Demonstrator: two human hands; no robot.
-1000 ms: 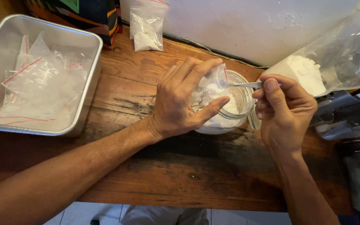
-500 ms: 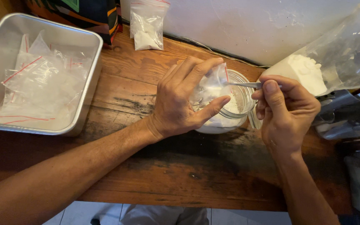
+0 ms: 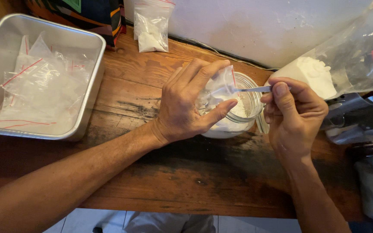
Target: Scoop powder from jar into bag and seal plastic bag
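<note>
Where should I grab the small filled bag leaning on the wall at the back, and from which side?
Probably pinch the small filled bag by its empty upper part, just under the red-lined seal, coming from above and in front. It stands leaning against the white wall, so the back is blocked, and its powder sits low, leaving the top flat and slack.

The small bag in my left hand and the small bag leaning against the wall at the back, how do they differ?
The bag in the left hand is held open over the glass jar, with a metal spoon from the right hand reaching into it; the bag by the wall stands untouched on the wooden table. The wall bag has white powder settled at its bottom; how full the held one is cannot be told. Both are small clear plastic bags with red strips.
</note>
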